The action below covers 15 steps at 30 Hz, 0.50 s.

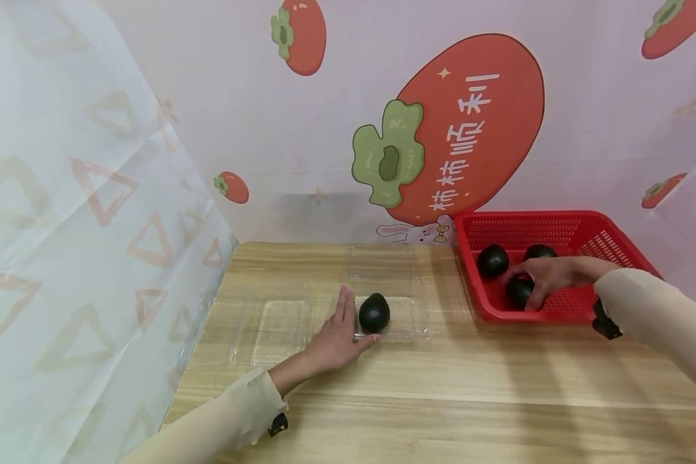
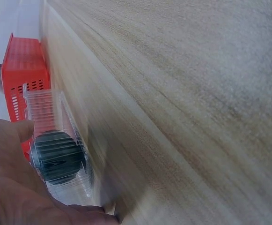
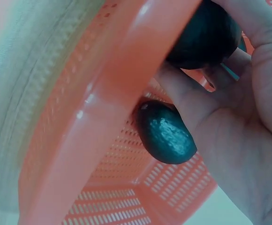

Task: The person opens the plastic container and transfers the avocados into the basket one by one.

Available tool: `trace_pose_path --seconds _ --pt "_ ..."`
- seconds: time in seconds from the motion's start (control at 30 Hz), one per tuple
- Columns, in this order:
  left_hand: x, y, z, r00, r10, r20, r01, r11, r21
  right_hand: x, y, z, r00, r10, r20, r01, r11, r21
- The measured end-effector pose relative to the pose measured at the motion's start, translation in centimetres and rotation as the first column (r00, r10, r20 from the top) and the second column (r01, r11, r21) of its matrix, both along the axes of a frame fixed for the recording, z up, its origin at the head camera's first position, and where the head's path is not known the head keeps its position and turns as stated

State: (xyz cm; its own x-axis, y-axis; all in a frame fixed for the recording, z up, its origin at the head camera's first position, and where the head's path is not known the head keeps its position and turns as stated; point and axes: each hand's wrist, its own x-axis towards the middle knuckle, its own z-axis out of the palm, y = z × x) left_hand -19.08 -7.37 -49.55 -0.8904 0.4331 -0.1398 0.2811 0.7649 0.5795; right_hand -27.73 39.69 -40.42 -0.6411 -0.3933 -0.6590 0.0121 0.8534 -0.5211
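Note:
A dark avocado (image 1: 374, 313) sits in a clear plastic container (image 1: 406, 317) in the middle of the table. My left hand (image 1: 332, 340) lies along the container's left side, fingers straight and thumb out at its near edge. The ribbed container wall stands between palm and avocado (image 2: 57, 157) in the left wrist view. Over at the right, my right hand (image 1: 551, 276) reaches into a red plastic basket (image 1: 533, 316) and grips an avocado (image 1: 517, 293) with thumb and fingers. Two more avocados, one on the left (image 1: 492, 261) and one behind the hand (image 1: 539, 251), lie in the basket.
Another clear container (image 1: 281, 328) stands to the left of my left hand, and one more (image 1: 383, 263) is toward the back. The wooden table (image 1: 417, 399) meets a printed cloth backdrop (image 1: 301, 142) behind, with more cloth (image 1: 93, 225) along the left.

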Motion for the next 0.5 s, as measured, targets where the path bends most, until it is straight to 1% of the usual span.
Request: trace_pose_path --seconds 0.17,0.3,0.5 --pt "-0.02 0.03 0.0 1.0 0.001 0.005 -0.002 1.0 0.007 0.03 -0.08 -0.22 1.0 0.001 -0.004 -0.001 1.0 0.007" --pt "-0.02 0.07 -0.01 1.0 -0.001 0.008 0.001 1.0 0.008 0.12 -0.09 -0.46 0.999 0.026 -0.041 -0.025 0.999 0.029" --pt "-0.06 0.03 -0.11 1.0 -0.002 0.011 0.002 1.0 0.004 0.32 -0.43 -0.7 0.995 0.034 -0.09 -0.027 0.997 0.077"
